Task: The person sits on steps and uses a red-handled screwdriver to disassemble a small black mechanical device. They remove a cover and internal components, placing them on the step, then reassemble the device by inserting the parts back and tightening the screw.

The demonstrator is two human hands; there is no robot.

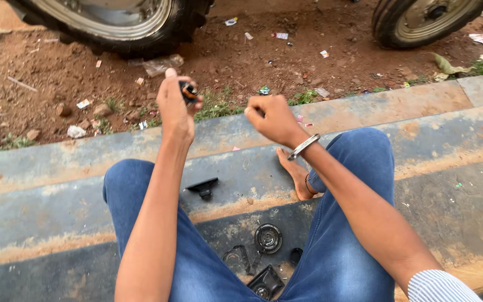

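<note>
My left hand is raised in front of me and grips a small black part with an orange mark between thumb and fingers. My right hand is closed in a fist just to the right of it, with a metal bangle on the wrist; whether it pinches anything is hidden. Both hands hover above my knees in blue jeans. Below them, on the concrete step, lies a black wedge-shaped plastic piece.
Between my legs sit a round black disc and other black plastic parts. My bare foot rests on the step. Beyond the step is red dirt with litter, a large tyre and a smaller wheel.
</note>
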